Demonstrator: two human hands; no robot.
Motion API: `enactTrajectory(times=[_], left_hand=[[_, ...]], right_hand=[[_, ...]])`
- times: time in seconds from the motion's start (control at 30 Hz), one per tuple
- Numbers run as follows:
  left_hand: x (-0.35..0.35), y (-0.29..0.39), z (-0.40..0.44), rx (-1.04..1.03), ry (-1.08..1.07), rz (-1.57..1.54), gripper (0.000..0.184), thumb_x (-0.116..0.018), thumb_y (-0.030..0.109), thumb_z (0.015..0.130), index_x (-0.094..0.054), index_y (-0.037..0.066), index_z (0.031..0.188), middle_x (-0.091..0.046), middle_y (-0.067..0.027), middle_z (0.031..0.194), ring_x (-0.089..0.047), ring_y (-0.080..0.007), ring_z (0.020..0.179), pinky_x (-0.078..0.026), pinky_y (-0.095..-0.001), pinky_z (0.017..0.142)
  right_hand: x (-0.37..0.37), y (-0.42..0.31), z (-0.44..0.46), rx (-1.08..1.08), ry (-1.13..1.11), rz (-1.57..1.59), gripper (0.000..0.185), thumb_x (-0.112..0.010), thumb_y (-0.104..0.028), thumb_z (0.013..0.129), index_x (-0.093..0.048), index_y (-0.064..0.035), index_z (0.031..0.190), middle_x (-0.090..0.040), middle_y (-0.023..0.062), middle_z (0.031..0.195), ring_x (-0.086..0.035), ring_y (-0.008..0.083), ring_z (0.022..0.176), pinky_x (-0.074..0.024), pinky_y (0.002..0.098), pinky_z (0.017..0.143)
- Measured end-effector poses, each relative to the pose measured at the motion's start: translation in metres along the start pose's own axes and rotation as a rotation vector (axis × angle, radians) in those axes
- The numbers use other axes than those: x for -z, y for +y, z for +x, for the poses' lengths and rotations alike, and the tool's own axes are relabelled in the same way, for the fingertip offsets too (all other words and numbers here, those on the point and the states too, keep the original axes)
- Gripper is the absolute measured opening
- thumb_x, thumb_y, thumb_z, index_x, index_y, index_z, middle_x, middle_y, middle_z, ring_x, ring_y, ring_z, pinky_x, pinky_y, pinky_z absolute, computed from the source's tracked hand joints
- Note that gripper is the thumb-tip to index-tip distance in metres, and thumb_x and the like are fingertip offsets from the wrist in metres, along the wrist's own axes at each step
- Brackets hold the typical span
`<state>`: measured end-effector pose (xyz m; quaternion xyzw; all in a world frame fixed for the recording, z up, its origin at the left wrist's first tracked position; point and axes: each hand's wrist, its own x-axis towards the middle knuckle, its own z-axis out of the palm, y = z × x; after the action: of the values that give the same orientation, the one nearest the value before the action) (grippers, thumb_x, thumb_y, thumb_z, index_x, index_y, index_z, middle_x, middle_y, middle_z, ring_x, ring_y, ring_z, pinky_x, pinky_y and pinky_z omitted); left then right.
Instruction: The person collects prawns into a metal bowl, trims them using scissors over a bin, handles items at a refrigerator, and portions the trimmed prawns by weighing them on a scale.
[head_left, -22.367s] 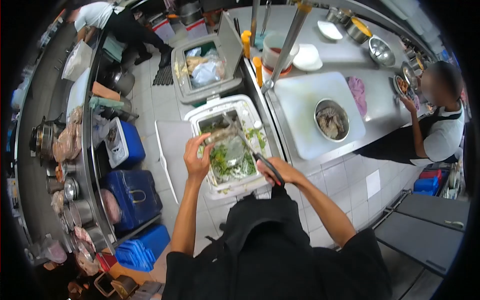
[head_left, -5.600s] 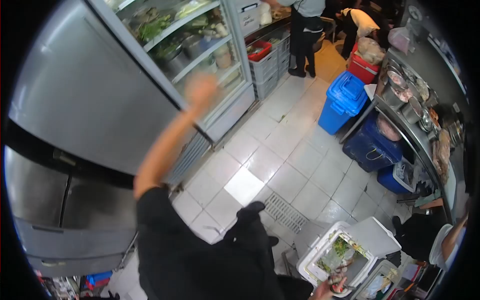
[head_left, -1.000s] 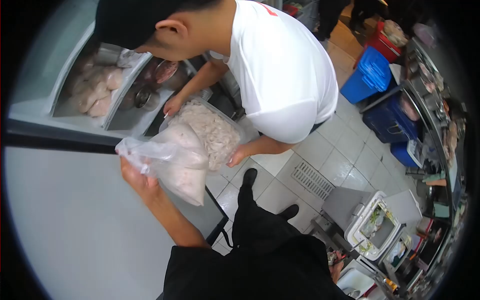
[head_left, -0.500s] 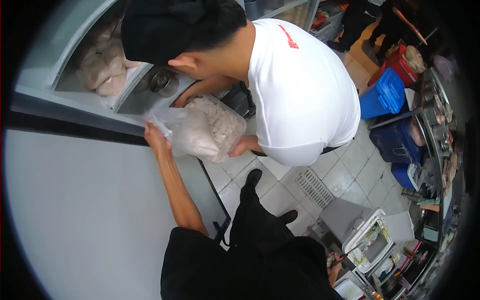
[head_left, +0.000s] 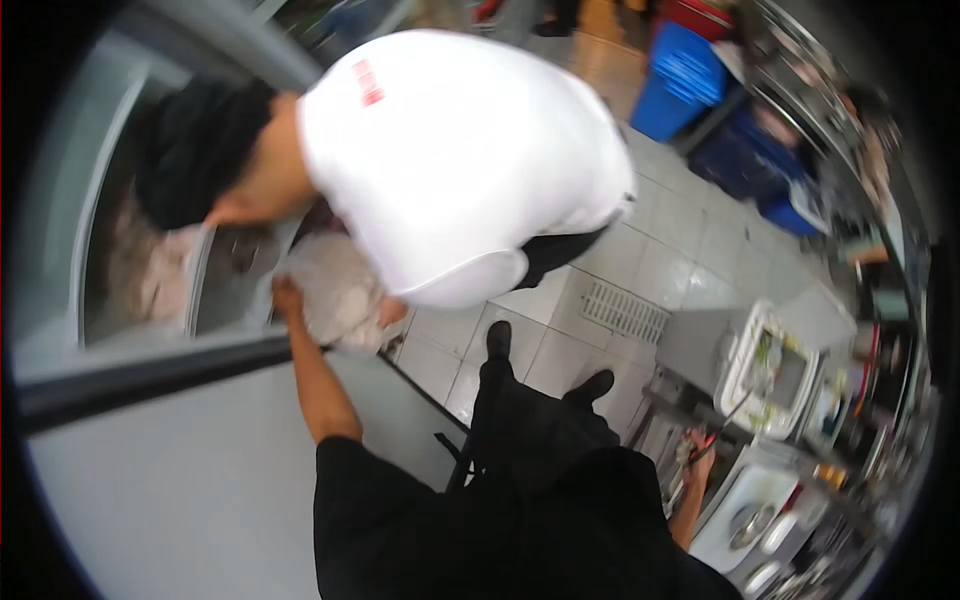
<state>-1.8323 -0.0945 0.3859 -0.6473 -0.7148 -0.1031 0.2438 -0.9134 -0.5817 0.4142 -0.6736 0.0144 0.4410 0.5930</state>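
Observation:
My left hand is closed on the edge of a clear plastic bag with pale food in it, beside the fridge opening. Bent over the same bag is a co-worker in a white shirt; one of their hands is at its lower right side. The clear tub seen earlier is largely hidden behind the bag and the co-worker's body. Low on the right, my right hand is wrapped around a long thin dark utensil, its exact kind too blurred to tell.
Bagged pale meat lies inside the fridge. A grey fridge door fills the lower left. At right stand a bin with a white rim, a counter with a white tray, and a blue container. The tiled floor has a drain grate.
My view has swung to the right. The co-worker has leaned further into the fridge with the tub and bag. My right hand with the utensil has come more fully into view.

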Motion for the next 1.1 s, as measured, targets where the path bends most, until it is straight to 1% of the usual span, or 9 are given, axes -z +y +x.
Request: enactTrajectory(times=[0.07, 0.13, 0.23, 0.3, 0.43, 0.6, 0.9, 1.0, 1.1], left_hand=[[0.027, 0.004, -0.033, -0.085, -0.142, 0.367, 0.034, -0.044, 0.028, 0.099, -0.06, 0.004, 0.117, -0.063, -0.0163, 0.118, -0.061, -0.0327, 0.106, -0.048, -0.0423, 0.094], [0.055, -0.004, -0.06, -0.339, -0.195, 1.042, 0.038, -0.034, 0.025, 0.103, -0.053, 0.006, 0.129, -0.059, -0.0125, 0.128, -0.058, -0.026, 0.112, -0.047, -0.0376, 0.097], [0.131, 0.193, 0.0, 0.012, 0.246, -0.165, 0.036, -0.041, 0.021, 0.101, -0.053, 0.004, 0.13, -0.061, -0.0125, 0.125, -0.06, -0.0246, 0.11, -0.048, -0.0371, 0.095], [0.254, 0.387, -0.021, -0.076, 0.199, -0.825, 0.035, -0.045, 0.018, 0.099, -0.052, 0.003, 0.13, -0.062, -0.0125, 0.123, -0.06, -0.0236, 0.109, -0.048, -0.0367, 0.094], [0.442, 0.658, -0.123, -0.415, -0.594, -1.682, 0.036, -0.054, 0.013, 0.097, -0.051, 0.002, 0.131, -0.064, -0.0125, 0.119, -0.062, -0.0217, 0.106, -0.05, -0.036, 0.092], [0.53, 0.836, -0.212, -0.702, -1.404, -1.799, 0.039, -0.063, 0.011, 0.095, -0.051, -0.002, 0.13, -0.067, -0.0114, 0.11, -0.064, -0.0156, 0.099, -0.05, -0.0267, 0.085], [0.537, 0.98, -0.19, -1.022, -1.361, -1.635, 0.027, -0.07, 0.01, 0.091, -0.065, -0.004, 0.114, -0.071, -0.0068, 0.09, -0.065, -0.0091, 0.081, -0.05, -0.023, 0.07], [0.563, 1.034, -0.156, -1.396, -1.021, -1.566, 0.026, -0.076, 0.013, 0.085, -0.07, -0.002, 0.106, -0.073, -0.0096, 0.09, -0.067, -0.0113, 0.08, -0.052, -0.0264, 0.07], [0.578, 1.093, -0.128, -1.638, -0.991, -1.428, 0.026, -0.077, 0.013, 0.084, -0.07, -0.003, 0.104, -0.073, -0.0107, 0.09, -0.067, -0.0108, 0.079, -0.053, -0.0263, 0.071]], right_hand=[[0.017, 0.008, -0.001, 0.079, -0.026, 0.01, 0.042, -0.055, -0.029, 0.1, -0.05, 0.0004, 0.128, -0.067, 0.0134, 0.107, -0.063, 0.0216, 0.106, -0.051, 0.0365, 0.092], [-0.012, -0.029, -0.027, 0.161, 0.09, -0.05, 0.049, -0.045, -0.045, 0.102, -0.052, -0.0013, 0.124, -0.066, 0.0154, 0.12, -0.066, 0.0191, 0.101, -0.0528, 0.031, 0.081], [-0.034, -0.094, -0.021, 0.216, 0.217, 0.117, 0.027, -0.067, -0.022, 0.093, -0.052, -0.0016, 0.101, -0.068, 0.0154, 0.106, -0.069, 0.0219, 0.084, -0.0567, 0.0322, 0.073], [-0.039, -0.139, -0.021, 0.354, 0.222, 0.475, 0.02, -0.076, -0.009, 0.084, -0.057, -0.0032, 0.087, -0.07, 0.015, 0.094, -0.072, 0.024, 0.08, -0.0579, 0.0333, 0.07], [-0.051, -0.177, -0.016, 0.541, 0.109, 0.717, 0.027, -0.071, -0.003, 0.087, -0.045, -0.0077, 0.093, -0.067, 0.0162, 0.105, -0.07, 0.0268, 0.092, -0.0578, 0.0348, 0.074], [-0.018, -0.219, -0.005, 0.663, 0.078, 0.691, 0.031, -0.072, -0.002, 0.085, -0.042, -0.0095, 0.09, -0.064, 0.0167, 0.111, -0.068, 0.0275, 0.098, -0.0573, 0.0358, 0.08], [0.111, -0.208, 0.029, 0.876, 0.442, 0.427, 0.023, -0.068, -0.019, 0.093, -0.05, -0.0052, 0.095, -0.062, 0.0094, 0.104, -0.059, 0.0123, 0.089, -0.0509, 0.0262, 0.079], [0.145, -0.216, -0.016, 0.451, 0.608, -0.088, 0.046, -0.079, -0.039, 0.082, -0.056, -0.0027, 0.099, -0.063, 0.0097, 0.094, -0.059, 0.0153, 0.082, -0.0486, 0.0303, 0.075], [0.148, -0.255, -0.033, 0.777, 0.936, -0.753, 0.058, -0.081, -0.045, 0.074, -0.057, 0.001, 0.098, -0.056, 0.0129, 0.077, -0.058, 0.0278, 0.073, -0.0477, 0.0375, 0.071]])
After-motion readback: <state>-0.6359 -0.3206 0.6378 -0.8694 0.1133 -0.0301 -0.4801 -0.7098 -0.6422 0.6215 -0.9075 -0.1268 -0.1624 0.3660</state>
